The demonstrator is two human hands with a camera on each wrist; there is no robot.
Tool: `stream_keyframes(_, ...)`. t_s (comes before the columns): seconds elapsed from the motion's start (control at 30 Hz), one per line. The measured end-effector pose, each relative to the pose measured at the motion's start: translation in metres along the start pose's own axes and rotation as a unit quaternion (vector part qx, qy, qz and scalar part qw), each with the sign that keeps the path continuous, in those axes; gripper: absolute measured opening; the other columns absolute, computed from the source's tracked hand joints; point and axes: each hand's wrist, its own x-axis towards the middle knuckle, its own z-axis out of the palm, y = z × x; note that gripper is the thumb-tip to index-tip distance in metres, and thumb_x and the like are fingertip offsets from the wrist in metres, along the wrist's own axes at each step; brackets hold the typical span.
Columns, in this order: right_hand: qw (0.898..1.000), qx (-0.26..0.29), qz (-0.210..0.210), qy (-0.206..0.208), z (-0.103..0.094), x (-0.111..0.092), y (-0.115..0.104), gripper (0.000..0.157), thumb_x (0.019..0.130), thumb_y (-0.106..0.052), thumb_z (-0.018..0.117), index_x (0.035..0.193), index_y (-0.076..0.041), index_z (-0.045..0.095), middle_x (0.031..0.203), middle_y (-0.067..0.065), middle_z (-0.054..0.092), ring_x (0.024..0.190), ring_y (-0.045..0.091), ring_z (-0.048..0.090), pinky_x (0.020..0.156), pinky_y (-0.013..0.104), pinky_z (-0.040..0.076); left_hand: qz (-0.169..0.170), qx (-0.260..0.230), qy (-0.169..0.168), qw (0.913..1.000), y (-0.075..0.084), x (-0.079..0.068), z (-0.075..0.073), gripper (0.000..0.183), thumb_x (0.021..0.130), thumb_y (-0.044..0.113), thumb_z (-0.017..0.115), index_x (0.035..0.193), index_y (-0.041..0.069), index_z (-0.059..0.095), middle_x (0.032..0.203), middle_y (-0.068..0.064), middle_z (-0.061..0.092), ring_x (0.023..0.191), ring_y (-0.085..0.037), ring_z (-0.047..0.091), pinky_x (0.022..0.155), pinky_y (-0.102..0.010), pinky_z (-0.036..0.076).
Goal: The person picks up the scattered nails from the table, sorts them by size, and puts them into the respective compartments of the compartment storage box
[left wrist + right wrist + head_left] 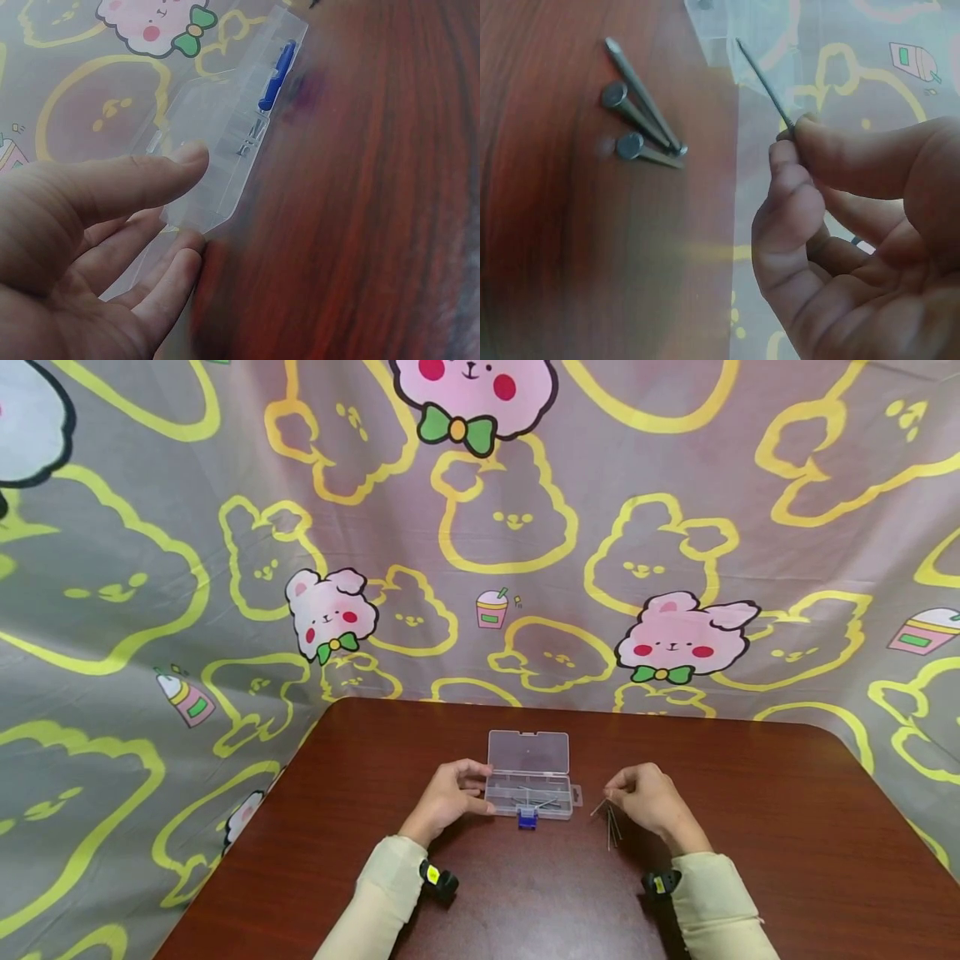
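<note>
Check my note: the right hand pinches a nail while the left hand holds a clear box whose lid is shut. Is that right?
Not quite: the lid is open, as the head view shows. The right hand does pinch a nail, and the left hand holds the clear box.

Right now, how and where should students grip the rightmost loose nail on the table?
Probably pinch the rightmost nail by its shank, behind the flat head, from the near right: that end fans outward, while its thin end crowds the other nails.
</note>
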Motion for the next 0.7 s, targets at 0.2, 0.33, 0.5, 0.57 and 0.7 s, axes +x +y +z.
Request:
stream_keyframes(0.2,0.998,0.062,0.017,0.000,0.001,-0.001,-0.004,0.005,0.088,-0.002,0.074,0.090,0.001,0.077,0.075,0.005,0.068,0.065,0.020,0.060,0.058,0.033,0.053,0.003,-0.002,0.000,1.0000,-0.001,0.000,0.000,0.055,0.065,-0.010,0.089,0.116,-0.004,0.068,0.129,-0.015,0.065,0.106,-0.034,0.064,0.090,-0.044,0.054)
stream_keyframes(0.33,0.994,0.103,0.028,-0.011,0.003,-0.001,-0.007,0.005,0.087,0.002,0.074,0.090,0.004,0.077,0.074,0.010,0.070,0.062,0.022,0.065,0.058,0.034,0.057,-0.002,-0.004,-0.001,1.0000,-0.001,-0.001,0.000,0.055,0.066,-0.010,0.089,0.117,-0.003,0.068,0.129,-0.015,0.065,0.107,-0.034,0.064,0.089,-0.043,0.055)
stream_keyframes(0.5,0.990,0.132,0.038,-0.017,0.007,0.002,-0.010,0.006,0.087,0.005,0.069,0.087,0.008,0.075,0.072,0.015,0.070,0.059,0.021,0.065,0.055,0.034,0.058,-0.002,0.000,0.001,1.0000,-0.001,0.000,0.000,0.055,0.066,-0.010,0.089,0.116,-0.003,0.068,0.128,-0.014,0.065,0.106,-0.033,0.064,0.092,-0.044,0.054)
stream_keyframes(0.57,0.989,0.140,0.045,-0.015,0.009,0.004,-0.011,0.008,0.086,0.006,0.067,0.085,0.008,0.074,0.070,0.015,0.069,0.057,0.021,0.065,0.054,0.034,0.058,-0.001,0.002,0.001,1.0000,-0.001,0.000,0.000,0.055,0.066,-0.010,0.089,0.116,-0.003,0.068,0.128,-0.014,0.066,0.105,-0.033,0.065,0.093,-0.044,0.053)
stream_keyframes(0.7,0.988,0.140,0.059,-0.012,0.017,0.006,-0.016,0.013,0.086,0.007,0.061,0.082,0.008,0.074,0.067,0.013,0.068,0.056,0.022,0.065,0.053,0.035,0.058,0.000,0.001,0.001,1.0000,-0.002,0.001,0.000,0.056,0.065,-0.010,0.089,0.116,-0.004,0.068,0.127,-0.015,0.066,0.104,-0.032,0.065,0.093,-0.045,0.053)
